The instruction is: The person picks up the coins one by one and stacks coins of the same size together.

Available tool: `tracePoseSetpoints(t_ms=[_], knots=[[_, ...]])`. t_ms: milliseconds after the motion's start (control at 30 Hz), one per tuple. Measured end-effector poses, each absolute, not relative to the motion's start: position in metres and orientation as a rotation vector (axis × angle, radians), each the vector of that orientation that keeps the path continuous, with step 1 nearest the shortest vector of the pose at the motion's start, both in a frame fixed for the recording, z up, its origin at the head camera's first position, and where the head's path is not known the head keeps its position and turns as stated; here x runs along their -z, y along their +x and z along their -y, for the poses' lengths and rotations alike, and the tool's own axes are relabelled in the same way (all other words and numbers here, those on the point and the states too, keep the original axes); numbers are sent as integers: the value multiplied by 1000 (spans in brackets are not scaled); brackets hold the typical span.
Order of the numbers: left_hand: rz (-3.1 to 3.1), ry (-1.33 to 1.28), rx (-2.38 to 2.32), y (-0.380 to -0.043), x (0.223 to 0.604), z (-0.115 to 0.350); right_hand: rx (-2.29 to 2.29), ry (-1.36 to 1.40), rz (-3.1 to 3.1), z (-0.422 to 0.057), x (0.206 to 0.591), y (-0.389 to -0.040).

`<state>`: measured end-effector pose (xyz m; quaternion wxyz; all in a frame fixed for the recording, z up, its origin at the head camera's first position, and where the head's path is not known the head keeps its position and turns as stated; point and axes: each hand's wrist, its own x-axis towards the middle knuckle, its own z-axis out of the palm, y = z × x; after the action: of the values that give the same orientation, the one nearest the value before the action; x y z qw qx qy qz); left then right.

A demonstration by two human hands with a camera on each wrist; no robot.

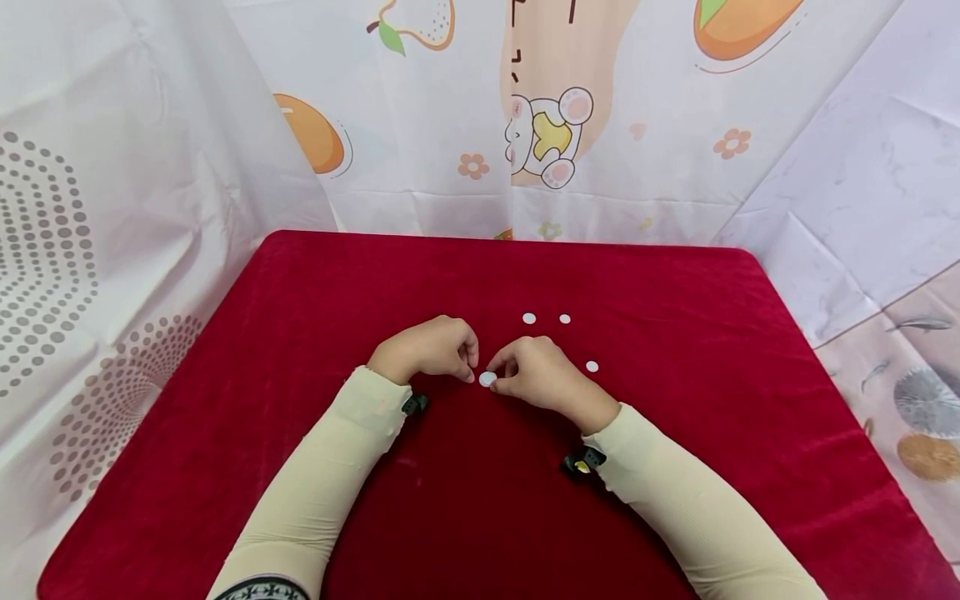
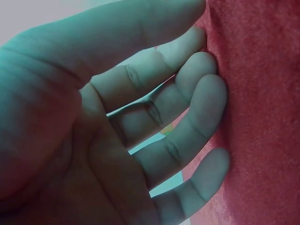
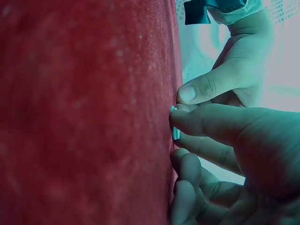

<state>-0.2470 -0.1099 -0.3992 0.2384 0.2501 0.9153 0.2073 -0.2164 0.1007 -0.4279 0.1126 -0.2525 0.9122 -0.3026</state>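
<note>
A small round white disc (image 1: 487, 379) lies on the red cloth between the two hands. My right hand (image 1: 542, 372) pinches its edge between thumb and index finger, while the other fingers curl against the cloth. Seen edge-on in the right wrist view, the disc (image 3: 176, 133) shows as a thin pale strip between thumb and fingertip. Just left of it is my left hand (image 1: 433, 348), its fingers loosely bent and fingertips down at the cloth. In the left wrist view nothing shows within the left hand (image 2: 140, 108).
Three more white discs rest on the cloth: one (image 1: 528, 318) beyond the right hand, another (image 1: 565, 318) beside it, and a third (image 1: 592, 367) right of the hand. The red-covered table (image 1: 360, 275) meets a printed white curtain (image 1: 420, 125) at the back.
</note>
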Motion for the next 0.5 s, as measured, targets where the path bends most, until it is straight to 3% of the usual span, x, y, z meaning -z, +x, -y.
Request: tracePoseSetpoints(t_ms=[500], knots=[[-2493, 675, -588, -246, 400, 110, 735, -782, -2814, -102, 426, -214]])
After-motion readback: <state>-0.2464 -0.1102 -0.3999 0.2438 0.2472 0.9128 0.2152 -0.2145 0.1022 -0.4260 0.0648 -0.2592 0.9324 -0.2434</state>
